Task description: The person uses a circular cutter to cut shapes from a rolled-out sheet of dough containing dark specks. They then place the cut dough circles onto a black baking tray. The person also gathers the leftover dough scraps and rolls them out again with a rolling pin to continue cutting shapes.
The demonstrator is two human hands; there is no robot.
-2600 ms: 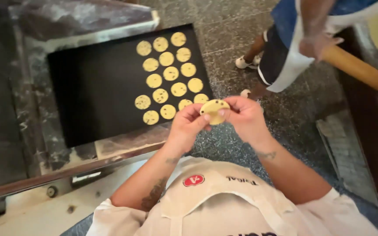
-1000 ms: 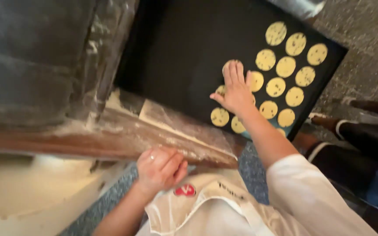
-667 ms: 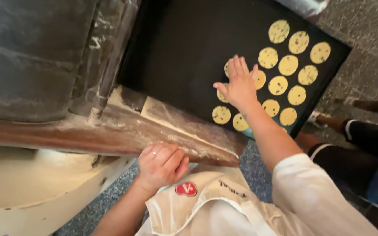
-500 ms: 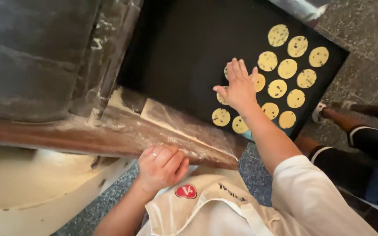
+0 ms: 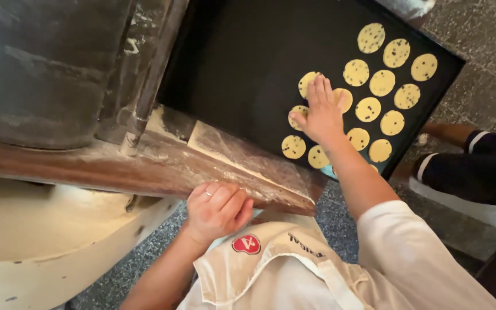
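My right hand lies flat, fingers spread, on a round yellow dough disc among several speckled dough discs set in rows on a black baking tray. The disc under my palm is mostly hidden. My left hand is curled over the floury edge of a worn wooden board, its fingers closed against the wood, a ring on one finger. I wear a white top and a beige apron.
A large pale dough mass lies at lower left. A dark metal machine body fills the upper left. Another person's legs in dark shorts are at the right, on a grey stone floor.
Earlier both hands held one dough disc. My right hand has since laid it on the tray and presses it flat, shifting slightly; my left hand has come down onto the wooden board.
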